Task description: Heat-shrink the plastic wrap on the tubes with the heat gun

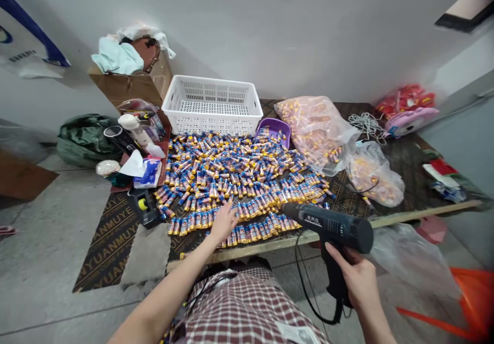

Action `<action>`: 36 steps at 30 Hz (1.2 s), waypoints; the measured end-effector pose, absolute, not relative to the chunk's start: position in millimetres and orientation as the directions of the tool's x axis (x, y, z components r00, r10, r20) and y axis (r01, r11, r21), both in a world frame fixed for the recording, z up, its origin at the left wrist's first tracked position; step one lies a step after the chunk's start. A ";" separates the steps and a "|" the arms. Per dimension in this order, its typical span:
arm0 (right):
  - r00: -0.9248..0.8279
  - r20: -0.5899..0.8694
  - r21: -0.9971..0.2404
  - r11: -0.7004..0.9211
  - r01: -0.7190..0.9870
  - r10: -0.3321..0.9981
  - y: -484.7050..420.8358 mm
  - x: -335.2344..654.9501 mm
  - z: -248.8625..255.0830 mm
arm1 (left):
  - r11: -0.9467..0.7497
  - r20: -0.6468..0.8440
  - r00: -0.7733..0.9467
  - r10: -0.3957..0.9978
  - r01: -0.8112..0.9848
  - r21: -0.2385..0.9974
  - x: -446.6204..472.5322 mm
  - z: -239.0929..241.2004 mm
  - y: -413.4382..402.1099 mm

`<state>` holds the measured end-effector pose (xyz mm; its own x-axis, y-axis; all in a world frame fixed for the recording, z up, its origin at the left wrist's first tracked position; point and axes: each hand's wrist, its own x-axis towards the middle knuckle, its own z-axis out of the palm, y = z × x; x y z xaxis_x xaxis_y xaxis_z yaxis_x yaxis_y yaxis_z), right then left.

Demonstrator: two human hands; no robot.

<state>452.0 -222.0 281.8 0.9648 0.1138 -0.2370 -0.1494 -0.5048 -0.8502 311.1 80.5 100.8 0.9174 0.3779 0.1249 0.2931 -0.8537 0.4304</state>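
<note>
My right hand (pixel 360 277) is wrapped round the handle of a black heat gun (pixel 332 225), its nozzle pointing left over the front rows of small tubes. A cord loops down from the grip. My left hand (pixel 224 223) reaches onto those rows, fingers stretched out and touching the tubes; its fingertips are partly lost among them. The small labelled tubes (pixel 247 233) have blue and yellow ends and stand side by side in lines along the table's front edge. Behind them spreads a loose heap of the same tubes (pixel 224 161), lying in all directions.
A white plastic basket (pixel 212 123) and a purple scoop (pixel 283 127) stand behind the heap. To the right are bags of yellow-and-pink pieces (pixel 309 123) and a coiled white cord (pixel 366 126). A tape dispenser (pixel 144 207), tissue pack (pixel 148 173) and bottles (pixel 133 128) sit left.
</note>
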 end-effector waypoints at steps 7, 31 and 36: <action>0.952 -0.283 -0.895 -0.388 -0.220 0.113 -242.7 513.6 279.5 | -0.949 0.034 0.988 -0.152 -0.156 0.273 400.5 84.2 61.3; 0.615 -0.264 -0.885 -0.440 0.151 0.743 -214.3 679.6 239.5 | -0.297 0.089 0.284 0.955 0.919 0.258 325.7 132.5 28.8; 0.791 -0.348 -0.761 -0.644 0.075 0.503 -263.3 716.5 243.9 | -0.406 -0.093 0.461 0.882 0.846 0.346 371.2 126.9 39.8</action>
<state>716.5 -263.3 243.9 0.7907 0.5035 -0.3483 0.0746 -0.6440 -0.7614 371.2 39.8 126.9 0.4610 0.8825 -0.0930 0.8461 -0.4056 0.3459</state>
